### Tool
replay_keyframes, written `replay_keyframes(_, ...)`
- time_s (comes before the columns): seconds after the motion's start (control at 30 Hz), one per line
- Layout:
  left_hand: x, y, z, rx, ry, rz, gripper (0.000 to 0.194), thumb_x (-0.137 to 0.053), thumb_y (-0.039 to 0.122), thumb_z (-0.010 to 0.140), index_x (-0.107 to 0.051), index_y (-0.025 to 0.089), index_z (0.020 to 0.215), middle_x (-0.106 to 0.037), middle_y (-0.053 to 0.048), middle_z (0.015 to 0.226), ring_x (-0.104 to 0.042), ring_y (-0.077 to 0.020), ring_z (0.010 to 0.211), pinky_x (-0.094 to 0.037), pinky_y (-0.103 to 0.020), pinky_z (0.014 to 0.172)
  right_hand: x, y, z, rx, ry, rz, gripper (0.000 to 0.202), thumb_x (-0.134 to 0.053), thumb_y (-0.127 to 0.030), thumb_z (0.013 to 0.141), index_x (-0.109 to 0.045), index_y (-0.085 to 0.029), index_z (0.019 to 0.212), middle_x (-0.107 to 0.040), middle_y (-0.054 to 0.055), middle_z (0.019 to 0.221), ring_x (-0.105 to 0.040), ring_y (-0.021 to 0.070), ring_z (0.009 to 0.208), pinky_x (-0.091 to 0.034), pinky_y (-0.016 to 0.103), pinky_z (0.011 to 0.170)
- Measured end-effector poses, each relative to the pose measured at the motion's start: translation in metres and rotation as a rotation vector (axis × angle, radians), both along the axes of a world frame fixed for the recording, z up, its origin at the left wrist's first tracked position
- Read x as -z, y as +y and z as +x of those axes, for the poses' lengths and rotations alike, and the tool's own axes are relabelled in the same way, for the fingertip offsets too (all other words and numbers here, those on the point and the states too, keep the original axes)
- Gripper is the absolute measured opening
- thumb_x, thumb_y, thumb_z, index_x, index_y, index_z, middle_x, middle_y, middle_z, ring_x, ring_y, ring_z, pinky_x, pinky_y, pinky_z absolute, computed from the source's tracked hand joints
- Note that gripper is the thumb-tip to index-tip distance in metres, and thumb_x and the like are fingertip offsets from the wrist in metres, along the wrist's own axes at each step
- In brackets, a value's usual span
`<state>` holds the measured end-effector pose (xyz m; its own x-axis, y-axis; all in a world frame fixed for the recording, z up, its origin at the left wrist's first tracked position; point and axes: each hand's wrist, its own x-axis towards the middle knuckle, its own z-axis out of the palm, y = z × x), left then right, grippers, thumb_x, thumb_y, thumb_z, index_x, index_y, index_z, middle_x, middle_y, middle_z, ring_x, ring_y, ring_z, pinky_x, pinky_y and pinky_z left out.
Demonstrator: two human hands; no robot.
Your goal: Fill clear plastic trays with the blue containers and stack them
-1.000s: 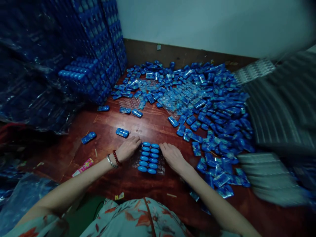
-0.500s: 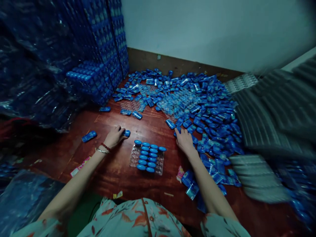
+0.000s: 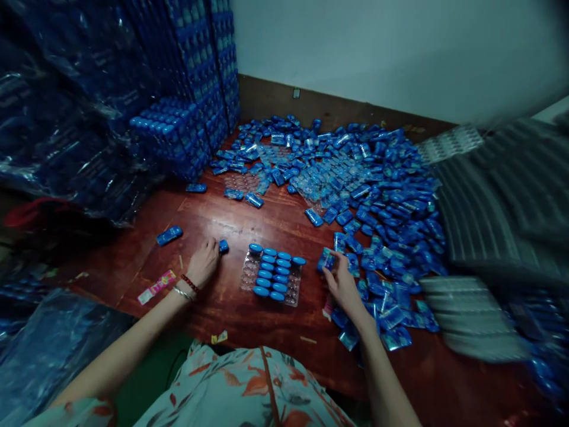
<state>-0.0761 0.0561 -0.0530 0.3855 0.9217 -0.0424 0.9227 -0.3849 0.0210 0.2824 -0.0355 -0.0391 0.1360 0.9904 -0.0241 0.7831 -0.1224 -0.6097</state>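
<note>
My left hand (image 3: 205, 261), with a beaded and a silvery bracelet at the wrist, rests low over the table. Its fingers are bent against a small blue wrapped packet (image 3: 223, 245), and the thumb is mostly hidden. My right hand (image 3: 341, 279) pinches another blue wrapped packet (image 3: 326, 260) between thumb and fingers, at the edge of a heap. Between the hands lies a clear moulded plastic tray (image 3: 291, 295). Glossy blue oval pieces (image 3: 265, 274) fill its middle columns, while cups at both sides are bare. One oval piece juts over the tray's right top corner.
A wide heap of blue packets (image 3: 391, 201) spreads at the right and back, with clear trays (image 3: 331, 178) among it. Tall stacks of filled blue trays (image 3: 173, 136) stand at the left. Grey ridged trays (image 3: 475, 320) lie at the right. A loose packet (image 3: 169, 235) lies left.
My right hand has drawn back towards me from the heap with a packet in its fingers. My left hand has shifted slightly nearer to me. The whole view has tilted a little.
</note>
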Motion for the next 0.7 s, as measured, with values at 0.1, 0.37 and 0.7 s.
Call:
replay_keyframes(0.1, -0.007, -0.001, -0.003, -0.004, -0.235, -0.031, 0.019, -0.036, 0.02, 0.09, -0.051, 0.013, 0.097, -0.055, -0.008, 0.087, -0.055, -0.0176, 0.073, -0.044, -0.027, 0.063, -0.003, -0.03, -0.005, 0.086, 0.237, -0.024, 0.052, -0.044, -0.034, 0.086, -0.022, -0.016, 0.129, -0.059, 0.005, 0.088, -0.06, 0.0159, 0.062, -0.051, 0.03, 0.059)
replay_keyframes(0.37, -0.017, -0.021, 0.031, 0.143, -0.891, -0.156, 0.019, -0.047, 0.028, 0.089, -0.053, 0.016, 0.102, -0.063, -0.004, 0.092, -0.059, -0.0139, 0.081, -0.047, -0.026, 0.075, -0.024, -0.033, -0.031, -0.165, 0.014, 0.016, 0.021, -0.04, -0.025, 0.09, -0.049, -0.019, 0.107, -0.056, 0.006, 0.094, -0.057, 0.0164, 0.083, -0.049, 0.031, 0.077)
replay_keyframes(0.7, -0.003, -0.013, 0.037, 0.377, -0.528, -0.129, 0.037, -0.036, 0.008, 0.084, -0.05, 0.017, 0.116, -0.059, -0.007, 0.091, -0.057, -0.0169, 0.08, -0.048, -0.031, 0.074, -0.016, -0.013, -0.049, -0.21, -0.312, -0.035, 0.029, -0.034, -0.02, 0.092, -0.048, -0.019, 0.117, -0.048, 0.006, 0.099, -0.059, 0.015, 0.071, -0.048, 0.026, 0.057)
